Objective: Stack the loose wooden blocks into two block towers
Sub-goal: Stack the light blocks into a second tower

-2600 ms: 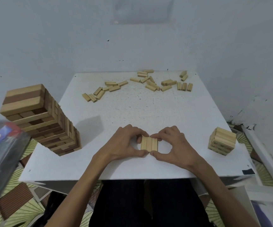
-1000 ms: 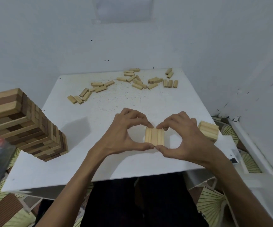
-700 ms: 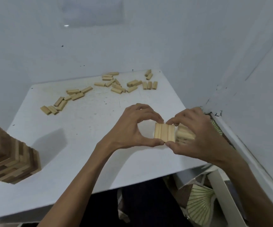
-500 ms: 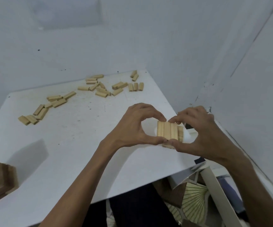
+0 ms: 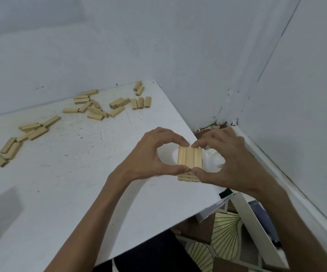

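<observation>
Pinches one flat row of three blocks point(image 5: 190, 158) between the left hand point(image 5: 150, 154) and the right hand point(image 5: 227, 160). Curls both forefingers over the far ends of the row and sets both thumbs against the near ends, left tips on the left part, right tips on the right. Brings the thumb tips almost together at the middle of the near edge. Keeps both palms arched away from the wood, with open rings of space to either side. Holds the row level, blocks side by side with long sides touching, pale grain facing up.

Directly beneath the thumbs: the front face of a short stack point(image 5: 188, 177) of the same wood, in line with the row above. Cannot tell whether the row already rests on that stack or hangs just over it. Stands near the right front corner of the white worktop point(image 5: 80, 183), close to a black mark point(image 5: 225, 193) at the corner's edge.

Farther out, well apart from the hands: loose blocks point(image 5: 99, 108) scattered along the far edge, against the wall point(image 5: 158, 46), and more of them strung toward the left edge. Off the right side, below the worktop: a floor point(image 5: 225, 232) with a pale fan pattern and a white slanted bar point(image 5: 256, 232).
</observation>
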Action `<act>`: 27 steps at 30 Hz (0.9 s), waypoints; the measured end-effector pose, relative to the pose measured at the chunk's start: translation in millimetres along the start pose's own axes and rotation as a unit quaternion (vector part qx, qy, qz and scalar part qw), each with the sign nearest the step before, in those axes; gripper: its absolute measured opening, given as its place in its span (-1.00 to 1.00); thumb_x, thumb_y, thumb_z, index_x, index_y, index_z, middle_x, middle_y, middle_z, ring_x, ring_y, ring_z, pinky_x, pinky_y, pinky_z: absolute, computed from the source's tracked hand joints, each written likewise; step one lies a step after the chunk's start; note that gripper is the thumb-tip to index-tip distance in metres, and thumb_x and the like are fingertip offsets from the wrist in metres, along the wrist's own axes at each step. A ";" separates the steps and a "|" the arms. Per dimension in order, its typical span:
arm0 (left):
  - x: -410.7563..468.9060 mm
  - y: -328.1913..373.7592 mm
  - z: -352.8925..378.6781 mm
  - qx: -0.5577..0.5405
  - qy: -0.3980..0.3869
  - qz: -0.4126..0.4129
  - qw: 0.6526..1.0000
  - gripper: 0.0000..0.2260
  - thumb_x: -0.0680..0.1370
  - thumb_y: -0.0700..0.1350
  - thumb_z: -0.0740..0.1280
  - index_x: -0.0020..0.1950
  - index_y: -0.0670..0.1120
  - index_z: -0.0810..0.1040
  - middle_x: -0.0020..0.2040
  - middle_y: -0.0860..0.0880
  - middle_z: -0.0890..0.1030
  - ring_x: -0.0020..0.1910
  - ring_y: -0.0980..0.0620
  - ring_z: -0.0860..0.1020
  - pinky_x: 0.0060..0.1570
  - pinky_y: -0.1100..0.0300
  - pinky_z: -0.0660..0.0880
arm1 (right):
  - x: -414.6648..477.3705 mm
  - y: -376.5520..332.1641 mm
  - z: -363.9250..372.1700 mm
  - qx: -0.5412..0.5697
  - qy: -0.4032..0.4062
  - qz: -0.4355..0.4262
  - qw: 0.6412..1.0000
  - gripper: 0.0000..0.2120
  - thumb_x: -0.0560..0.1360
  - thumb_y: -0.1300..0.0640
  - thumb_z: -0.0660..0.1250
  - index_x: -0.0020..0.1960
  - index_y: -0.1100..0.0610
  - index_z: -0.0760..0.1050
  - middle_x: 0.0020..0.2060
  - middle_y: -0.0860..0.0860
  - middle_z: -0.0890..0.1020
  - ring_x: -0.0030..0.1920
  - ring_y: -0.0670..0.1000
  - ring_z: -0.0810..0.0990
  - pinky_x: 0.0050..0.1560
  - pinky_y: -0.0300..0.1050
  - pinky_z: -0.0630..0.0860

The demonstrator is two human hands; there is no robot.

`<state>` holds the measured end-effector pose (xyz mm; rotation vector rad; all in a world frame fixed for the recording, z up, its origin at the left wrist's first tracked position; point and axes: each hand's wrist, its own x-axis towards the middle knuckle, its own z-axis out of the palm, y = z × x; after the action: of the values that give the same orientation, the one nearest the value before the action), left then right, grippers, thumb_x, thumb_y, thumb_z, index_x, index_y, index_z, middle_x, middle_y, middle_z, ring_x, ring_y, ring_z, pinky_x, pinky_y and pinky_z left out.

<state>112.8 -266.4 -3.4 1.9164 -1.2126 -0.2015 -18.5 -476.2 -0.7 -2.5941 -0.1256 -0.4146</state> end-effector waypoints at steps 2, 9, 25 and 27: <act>0.7 -0.3 1.1 -0.006 -0.003 0.002 1.000 -0.53 0.34 0.16 0.57 0.17 0.00 0.68 0.14 0.18 0.67 0.24 0.09 0.55 0.17 0.10 0.47 | 0.5 1.2 0.3 0.008 0.000 0.003 1.000 -0.46 0.33 -0.33 0.39 0.20 -0.06 0.58 0.09 -0.17 0.54 0.19 0.00 0.45 0.12 0.12 0.37; 2.0 -3.8 3.9 -0.020 -0.008 -0.009 1.000 -0.51 0.33 0.18 0.57 0.20 0.02 0.67 0.17 0.18 0.66 0.28 0.02 0.53 0.19 -0.08 0.50 | -1.6 1.9 0.8 0.047 0.001 0.006 0.999 -0.46 0.34 -0.27 0.43 0.22 -0.04 0.55 0.24 -0.23 0.61 0.26 -0.17 0.53 0.26 0.17 0.41; 1.0 -6.5 6.6 -0.022 -0.021 -0.025 0.999 -0.51 0.32 0.20 0.55 0.19 0.04 0.67 0.17 0.22 0.65 0.28 0.09 0.53 0.21 0.08 0.46 | -2.5 1.9 4.0 0.039 -0.014 0.015 0.999 -0.45 0.35 -0.30 0.38 0.24 -0.03 0.55 0.20 -0.23 0.60 0.27 -0.15 0.50 0.26 0.18 0.40; 0.8 -6.9 6.8 -0.023 -0.023 -0.030 0.999 -0.51 0.32 0.20 0.55 0.19 0.05 0.66 0.17 0.22 0.65 0.28 0.09 0.53 0.21 0.09 0.46 | -2.1 2.3 4.8 0.040 -0.014 0.015 0.999 -0.45 0.35 -0.30 0.38 0.24 -0.03 0.55 0.20 -0.23 0.61 0.26 -0.14 0.50 0.24 0.21 0.42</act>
<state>114.2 -269.6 -12.4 1.9195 -1.1714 -0.3051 -18.8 -475.8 -6.4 -2.5199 -0.1111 -0.3552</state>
